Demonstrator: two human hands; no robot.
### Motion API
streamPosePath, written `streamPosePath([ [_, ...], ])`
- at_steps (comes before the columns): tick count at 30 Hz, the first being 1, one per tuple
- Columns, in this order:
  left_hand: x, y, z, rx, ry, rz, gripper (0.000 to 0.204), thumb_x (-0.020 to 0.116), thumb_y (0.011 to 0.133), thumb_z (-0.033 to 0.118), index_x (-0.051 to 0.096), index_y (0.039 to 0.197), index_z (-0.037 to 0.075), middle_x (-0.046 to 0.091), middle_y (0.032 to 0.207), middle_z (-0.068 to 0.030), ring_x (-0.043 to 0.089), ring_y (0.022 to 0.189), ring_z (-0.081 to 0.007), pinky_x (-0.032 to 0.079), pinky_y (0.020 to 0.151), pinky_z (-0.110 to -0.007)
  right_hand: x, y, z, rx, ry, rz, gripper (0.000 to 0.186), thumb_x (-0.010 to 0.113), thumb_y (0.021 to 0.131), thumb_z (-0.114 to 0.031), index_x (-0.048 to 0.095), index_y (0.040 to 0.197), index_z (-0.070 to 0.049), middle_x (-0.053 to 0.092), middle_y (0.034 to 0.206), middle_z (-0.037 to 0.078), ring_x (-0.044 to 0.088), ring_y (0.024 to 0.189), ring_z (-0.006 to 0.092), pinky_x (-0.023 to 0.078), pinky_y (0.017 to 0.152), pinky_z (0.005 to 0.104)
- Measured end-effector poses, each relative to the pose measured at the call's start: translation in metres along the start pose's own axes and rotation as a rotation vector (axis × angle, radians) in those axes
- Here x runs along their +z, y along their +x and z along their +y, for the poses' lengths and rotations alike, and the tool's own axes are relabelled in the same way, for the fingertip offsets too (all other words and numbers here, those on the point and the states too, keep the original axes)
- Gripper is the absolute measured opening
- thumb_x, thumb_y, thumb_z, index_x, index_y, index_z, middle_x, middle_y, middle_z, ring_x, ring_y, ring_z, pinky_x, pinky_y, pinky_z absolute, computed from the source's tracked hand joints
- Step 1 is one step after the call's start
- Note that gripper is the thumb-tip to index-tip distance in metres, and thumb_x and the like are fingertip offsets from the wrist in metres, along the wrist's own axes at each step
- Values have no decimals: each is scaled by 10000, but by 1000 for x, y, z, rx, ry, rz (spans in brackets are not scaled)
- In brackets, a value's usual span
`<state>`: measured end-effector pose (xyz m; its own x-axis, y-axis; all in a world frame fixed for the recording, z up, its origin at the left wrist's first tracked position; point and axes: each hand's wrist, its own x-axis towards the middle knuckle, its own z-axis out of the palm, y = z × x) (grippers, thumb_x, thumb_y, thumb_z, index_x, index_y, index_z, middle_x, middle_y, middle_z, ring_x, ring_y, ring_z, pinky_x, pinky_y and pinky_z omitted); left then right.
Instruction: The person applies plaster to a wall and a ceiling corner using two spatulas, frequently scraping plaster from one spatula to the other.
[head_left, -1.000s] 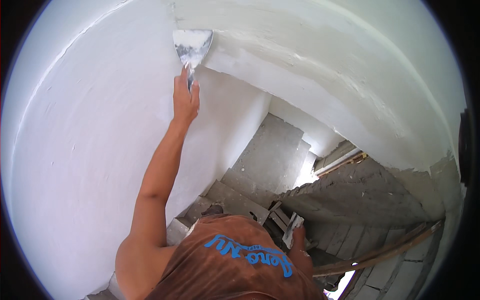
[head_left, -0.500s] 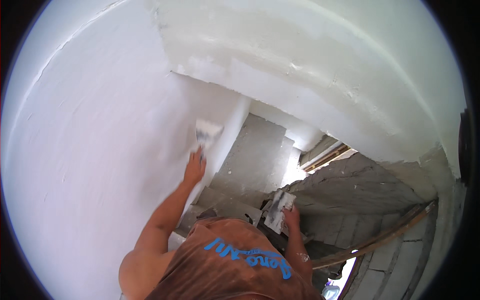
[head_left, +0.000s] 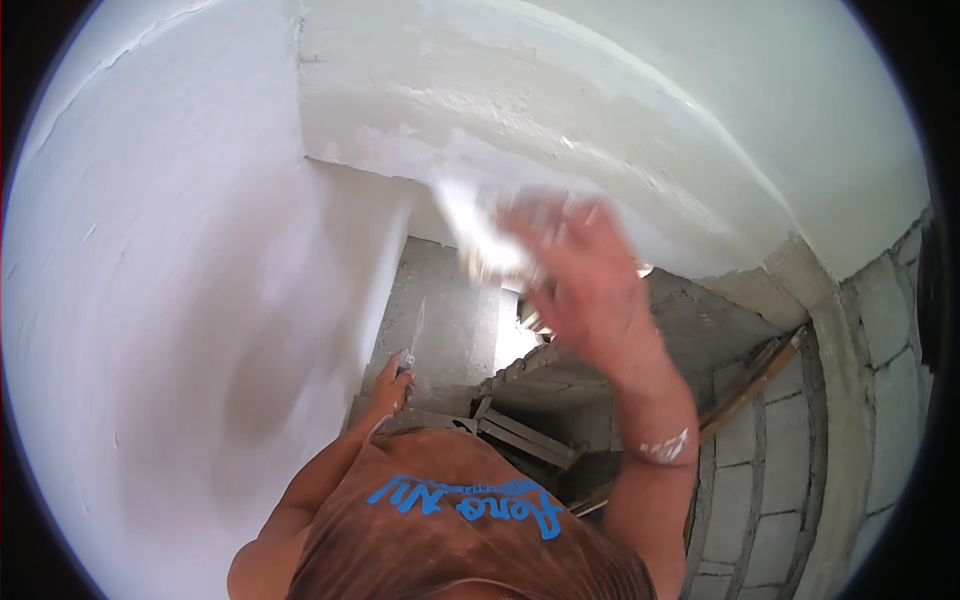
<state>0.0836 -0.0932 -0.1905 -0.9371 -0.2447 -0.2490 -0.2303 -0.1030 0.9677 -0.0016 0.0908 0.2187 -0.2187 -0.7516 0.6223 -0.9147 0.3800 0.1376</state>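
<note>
My left hand point(head_left: 390, 385) is low in front of me, fingers closed around the handle of a putty knife point(head_left: 420, 322). Its blade appears nearly edge-on, as a thin line apart from the wall. Raised in front of the sloping white surface, my right hand point(head_left: 592, 285) grips a wide putty knife point(head_left: 468, 222) with a white-smeared blade. Motion blurs this hand and its tool, so I cannot tell whether the blade touches the white surface behind it. The smooth white wall point(head_left: 170, 300) rises at my left.
A sloping white plastered surface point(head_left: 400, 110) spans the top. Grey concrete steps point(head_left: 425, 300) lie below, beside a bright opening point(head_left: 510, 335). Bare block wall point(head_left: 780, 510) stands at the right, with a long wooden strip point(head_left: 760, 390) before it. Wooden boards point(head_left: 525, 432) sit near my body.
My right hand has swung up from beside my body with its wide putty knife. My left hand has dropped, drawing its putty knife back from the left wall. The view has shifted.
</note>
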Motion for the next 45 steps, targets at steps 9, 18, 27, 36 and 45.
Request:
streamPosePath([
  [9,-4,19,25,83,-47,-81,488,509,933,141,439,1413,81,610,818,-78,506,516,-116,419,444,-284,63,78,58,115,-567,246,482,523,804,-6,586,1275,-89,608,1203,178,561,1033,367,442,872,480],
  [18,-19,21,14,59,-84,-75,504,500,940,135,413,1434,97,598,813,-59,475,510,-100,392,438,-272,117,17,-26,77,-323,-91,495,520,807,-34,544,1301,-32,610,1162,208,569,1013,365,434,852,485],
  [27,-19,17,24,33,-89,-70,489,506,937,135,438,1420,90,581,807,-46,483,576,-92,410,488,-262,144,101,11,92,-605,248,410,560,816,-97,605,1215,-11,597,1206,270,579,975,361,427,832,472],
  [36,-36,15,11,4,-90,6,497,509,928,127,443,1420,92,580,797,-41,471,525,-87,392,441,-259,136,50,-54,52,-348,12,419,525,821,-85,588,1233,-38,593,1195,250,574,1000,369,423,849,468],
  [45,-32,18,21,-18,-175,-85,514,504,923,128,423,1429,90,567,781,-40,462,507,-98,385,432,-253,120,150,-7,226,-586,118,350,555,800,-102,626,1140,-64,645,1063,190,579,890,317,401,755,448],
])
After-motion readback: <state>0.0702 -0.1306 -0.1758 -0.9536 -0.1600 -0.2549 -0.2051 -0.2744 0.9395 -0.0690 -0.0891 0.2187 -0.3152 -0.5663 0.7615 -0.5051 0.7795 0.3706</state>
